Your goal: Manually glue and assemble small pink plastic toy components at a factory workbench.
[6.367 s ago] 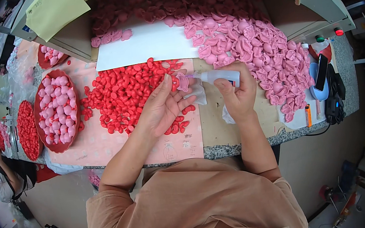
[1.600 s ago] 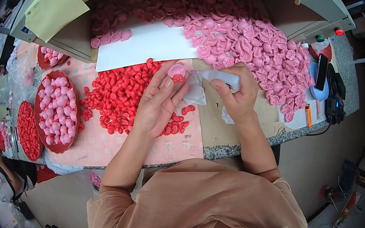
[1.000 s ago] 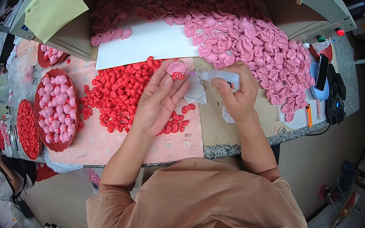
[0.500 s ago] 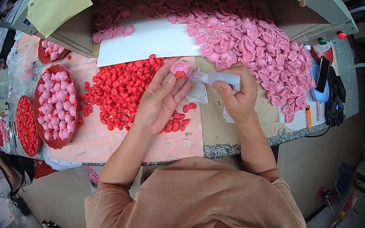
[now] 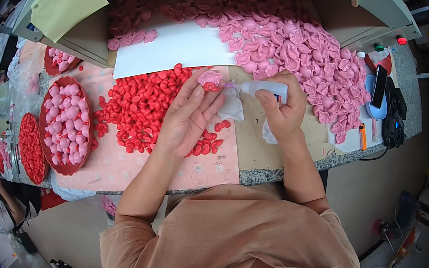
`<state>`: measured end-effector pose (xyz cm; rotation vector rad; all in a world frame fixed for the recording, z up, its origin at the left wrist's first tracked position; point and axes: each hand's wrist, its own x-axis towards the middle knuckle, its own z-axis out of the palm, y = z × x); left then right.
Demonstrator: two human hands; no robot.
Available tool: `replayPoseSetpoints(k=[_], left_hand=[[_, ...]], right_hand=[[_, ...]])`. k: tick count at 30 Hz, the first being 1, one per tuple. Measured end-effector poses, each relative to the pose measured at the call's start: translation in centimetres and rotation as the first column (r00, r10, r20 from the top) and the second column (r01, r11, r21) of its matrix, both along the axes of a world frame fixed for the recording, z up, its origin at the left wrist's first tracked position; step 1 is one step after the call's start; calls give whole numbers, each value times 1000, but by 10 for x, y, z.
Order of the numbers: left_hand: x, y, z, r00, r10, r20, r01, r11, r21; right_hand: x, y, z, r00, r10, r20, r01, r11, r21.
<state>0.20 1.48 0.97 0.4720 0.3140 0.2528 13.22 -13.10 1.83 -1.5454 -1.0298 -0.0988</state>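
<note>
While the left hand (image 5: 183, 117) holds a scalloped pink-and-red piece (image 5: 210, 78) and the right hand (image 5: 285, 112) grips a translucent white squeeze bottle (image 5: 261, 88), over-squeezing could flood the piece.

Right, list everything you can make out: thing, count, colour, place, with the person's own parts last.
squeeze bottle: one, translucent white, in right hand
moulded piece: one, pink and red, in left hand
bean-shaped pieces: many, red, centre-left
shell-shaped pieces: many, pink, right and back
filled dishes: apparently three, red, left
paper sheet: one, white, upper centre
paper note: one, yellow, upper left
smartphone: one, black, right
buttons: two, green and red, upper right
co-worker: one, white top, far left
shirt: one, tan, lower centre
left hand: one, bare, centre
right hand: one, bare, centre-right
</note>
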Motion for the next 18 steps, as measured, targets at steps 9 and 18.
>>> replayPoseSetpoints(k=[9, 18], left_hand=[[-1, 2, -1, 1000, 7, 11, -6, 999, -41], [-1, -2, 3, 1000, -22, 18, 22, 1000, 4]], right_hand=[[0, 1, -2, 1000, -24, 13, 24, 999, -25], [-1, 0, -2, 987, -53, -150, 60, 997, 45]])
